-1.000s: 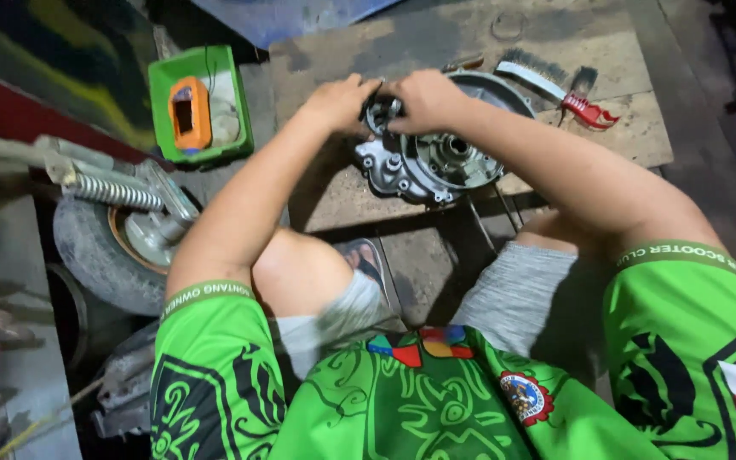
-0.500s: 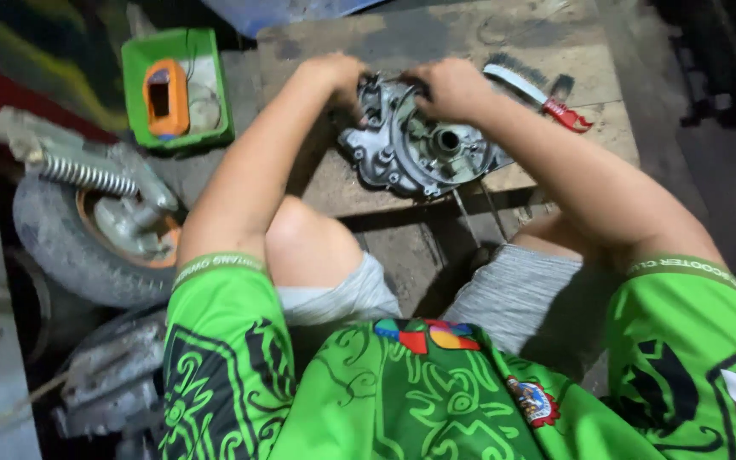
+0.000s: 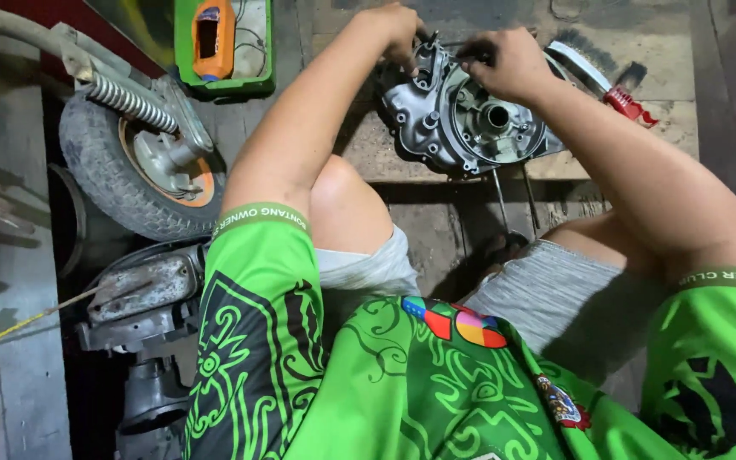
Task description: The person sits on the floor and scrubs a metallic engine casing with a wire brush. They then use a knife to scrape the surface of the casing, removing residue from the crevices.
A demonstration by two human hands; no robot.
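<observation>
Since half a second ago, both hands have shifted up toward the far edge of the grey engine casing [image 3: 462, 119], which lies on the wooden board [image 3: 683, 128] open face up, long axis running left to right. Left hand [image 3: 398, 34] curls closed on its upper left rim; right hand [image 3: 504, 64] closes on the top edge. A red-handled wire brush [image 3: 606, 81] lies just right.

A green rectangular tray [image 3: 182, 51] at top left holds an orange device [image 3: 213, 27] with a dark screen.
</observation>
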